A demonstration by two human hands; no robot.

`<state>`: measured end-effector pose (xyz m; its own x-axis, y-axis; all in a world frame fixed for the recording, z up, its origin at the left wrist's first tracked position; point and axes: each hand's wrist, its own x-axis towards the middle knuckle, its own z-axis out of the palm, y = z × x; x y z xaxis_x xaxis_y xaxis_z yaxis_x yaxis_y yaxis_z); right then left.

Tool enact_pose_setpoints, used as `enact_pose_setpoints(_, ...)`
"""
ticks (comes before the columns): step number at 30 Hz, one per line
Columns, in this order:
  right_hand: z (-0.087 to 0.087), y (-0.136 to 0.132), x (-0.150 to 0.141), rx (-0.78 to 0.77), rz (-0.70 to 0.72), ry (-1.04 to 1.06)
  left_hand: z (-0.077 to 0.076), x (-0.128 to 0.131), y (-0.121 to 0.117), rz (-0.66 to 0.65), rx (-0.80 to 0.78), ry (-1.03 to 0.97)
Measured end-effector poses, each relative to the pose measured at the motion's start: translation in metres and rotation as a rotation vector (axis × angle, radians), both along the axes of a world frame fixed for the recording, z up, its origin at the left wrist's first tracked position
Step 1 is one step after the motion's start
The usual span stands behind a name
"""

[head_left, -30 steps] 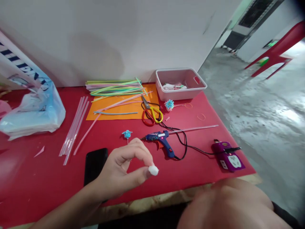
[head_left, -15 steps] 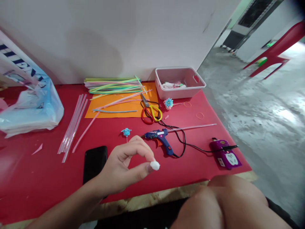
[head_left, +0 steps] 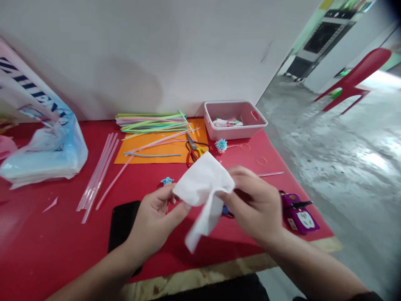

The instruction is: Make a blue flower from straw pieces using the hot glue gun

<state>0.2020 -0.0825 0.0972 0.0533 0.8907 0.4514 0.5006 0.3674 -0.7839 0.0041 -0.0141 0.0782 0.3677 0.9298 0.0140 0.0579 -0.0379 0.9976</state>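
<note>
A thin white tissue (head_left: 205, 179) is stretched between my two hands, a loose strip hanging from its lower side. My left hand (head_left: 156, 213) pinches its left corner. Whether the small white wad is still in these fingers I cannot see. On the other side my right hand (head_left: 255, 202) has thumb and fingers closed on the gathered right part. Behind the tissue, most of the blue glue gun (head_left: 227, 211) is hidden. A small blue pipe-cleaner flower (head_left: 167, 181) shows just past my left fingertips, and the scissors (head_left: 196, 148) are partly covered by the tissue's top.
Pipe cleaners (head_left: 153, 123) lie on an orange sheet (head_left: 150, 159). A pink bin (head_left: 233, 133) and another blue flower (head_left: 221, 145) are at the back. Clear glue sticks (head_left: 98, 177), a black phone (head_left: 123, 221), a plastic bag (head_left: 59, 146) and a purple power adapter (head_left: 300, 219) surround the hands.
My right hand has come into view with the tissue. My left hand, earlier pinching a small white wad, now pinches the tissue's corner. The view has tilted slightly up.
</note>
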Motion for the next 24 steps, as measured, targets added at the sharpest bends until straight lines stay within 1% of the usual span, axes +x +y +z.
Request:
enact_pose_setpoints(1, 0.003, 0.027, -0.001, 0.004, 0.006, 0.01, 0.0, 0.0, -0.001, 0.001, -0.01, 0.0)
enact_pose_setpoints(2, 0.003, 0.044, -0.003, 0.059, 0.049, 0.006, 0.0, -0.001, -0.002, 0.008, -0.012, 0.009)
enact_pose_setpoints(3, -0.001, 0.053, -0.004, 0.117, 0.067, -0.018, 0.0, -0.001, -0.002, 0.016, -0.003, 0.024)
enact_pose_setpoints(4, -0.005, 0.056, -0.005, 0.165, 0.097, -0.046, 0.0, -0.001, -0.003, 0.024, 0.018, 0.037)
enact_pose_setpoints(6, -0.013, 0.05, -0.005, 0.252, 0.158, -0.115, 0.0, -0.001, -0.003, 0.031, 0.071, 0.046)
enact_pose_setpoints(8, -0.016, 0.042, -0.004, 0.273, 0.224, -0.192, 0.001, 0.001, -0.002, 0.021, 0.094, 0.054)
enact_pose_setpoints(10, -0.014, 0.038, -0.002, 0.239, 0.278, -0.276, 0.001, 0.002, -0.002, 0.022, 0.086, 0.092)
enact_pose_setpoints(12, -0.011, 0.039, 0.0, 0.172, 0.339, -0.35, 0.001, 0.003, -0.002, 0.026, 0.061, 0.146)
enact_pose_setpoints(15, -0.01, 0.041, 0.003, 0.065, 0.44, -0.386, 0.0, 0.002, -0.003, 0.02, 0.062, 0.206)
enact_pose_setpoints(16, -0.01, 0.041, 0.003, 0.032, 0.463, -0.384, 0.0, 0.001, -0.003, 0.018, 0.094, 0.225)
enact_pose_setpoints(18, -0.012, 0.042, 0.002, -0.021, 0.484, -0.367, 0.0, -0.001, -0.002, 0.008, 0.22, 0.274)
enact_pose_setpoints(22, -0.01, 0.043, -0.003, -0.158, 0.506, -0.322, -0.001, -0.007, -0.002, -0.045, 0.598, 0.35)
enact_pose_setpoints(24, -0.007, 0.045, -0.005, -0.2, 0.513, -0.322, -0.003, -0.01, -0.003, -0.047, 0.746, 0.378)
